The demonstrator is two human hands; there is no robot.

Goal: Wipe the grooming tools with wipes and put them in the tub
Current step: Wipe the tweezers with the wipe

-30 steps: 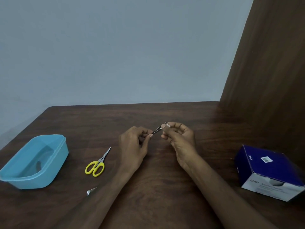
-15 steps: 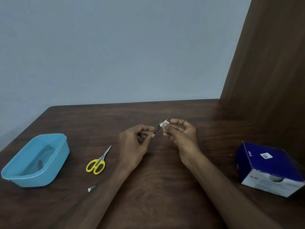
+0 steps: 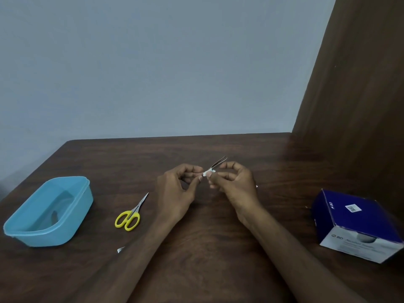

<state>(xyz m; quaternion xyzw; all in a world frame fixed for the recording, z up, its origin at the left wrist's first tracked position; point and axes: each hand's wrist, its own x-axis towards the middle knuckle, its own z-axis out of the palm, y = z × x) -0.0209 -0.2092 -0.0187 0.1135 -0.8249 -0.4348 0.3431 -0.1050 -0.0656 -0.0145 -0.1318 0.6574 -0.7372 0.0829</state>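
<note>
Dark wood table [image 3: 218, 248] lies under my left hand [image 3: 177, 193] pinching tweezers [image 3: 217, 164] while my right hand [image 3: 235, 184] pinches the wipe [image 3: 208, 173] around them. Toward one o'clock the tips poke free; squeezing unevenly, I judge, could flick them from my grip.

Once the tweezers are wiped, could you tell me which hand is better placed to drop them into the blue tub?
Likely the left hand: it pinches the tweezers and is on the side of the tub; the right hand holds the wipe.
</note>
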